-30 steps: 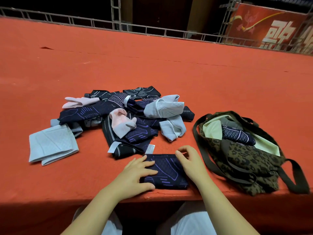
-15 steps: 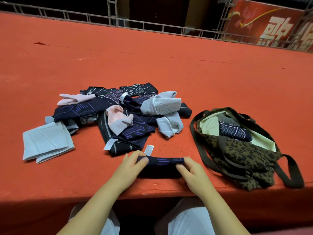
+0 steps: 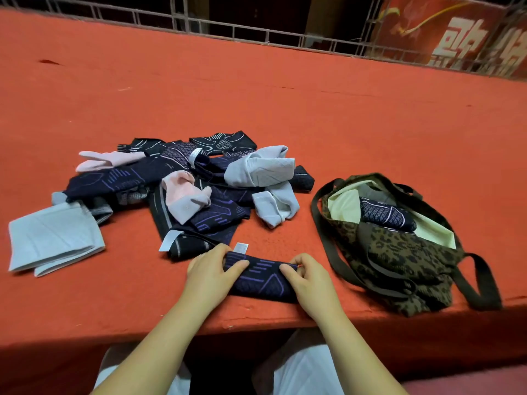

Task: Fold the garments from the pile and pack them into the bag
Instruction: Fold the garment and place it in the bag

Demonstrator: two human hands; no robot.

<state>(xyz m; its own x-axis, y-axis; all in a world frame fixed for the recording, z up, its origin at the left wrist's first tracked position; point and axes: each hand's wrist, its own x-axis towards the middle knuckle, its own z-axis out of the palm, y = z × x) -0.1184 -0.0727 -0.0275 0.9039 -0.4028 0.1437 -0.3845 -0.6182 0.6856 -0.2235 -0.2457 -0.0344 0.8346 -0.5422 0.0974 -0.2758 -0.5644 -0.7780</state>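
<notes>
Fingers [image 3: 238, 263] pinch garment [image 3: 262, 277] — pile [image 3: 182, 183] beyond, bag [image 3: 399, 252] beside.

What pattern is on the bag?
Leopard print, brown and black, on the bag; head view.

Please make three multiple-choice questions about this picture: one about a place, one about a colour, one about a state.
1. Where is the bag?
A. right of the pile
B. left of the pile
C. on the floor

2. What colour is the table cover?
A. green
B. red-orange
C. white

3. How is the dark garment?
A. lying untouched
B. inside the bag
C. gripped at both ends

Answers: 1 A, it lies right of the pile. 2 B, the cloth is red-orange. 3 C, left hand and right hand hold its ends.
</notes>
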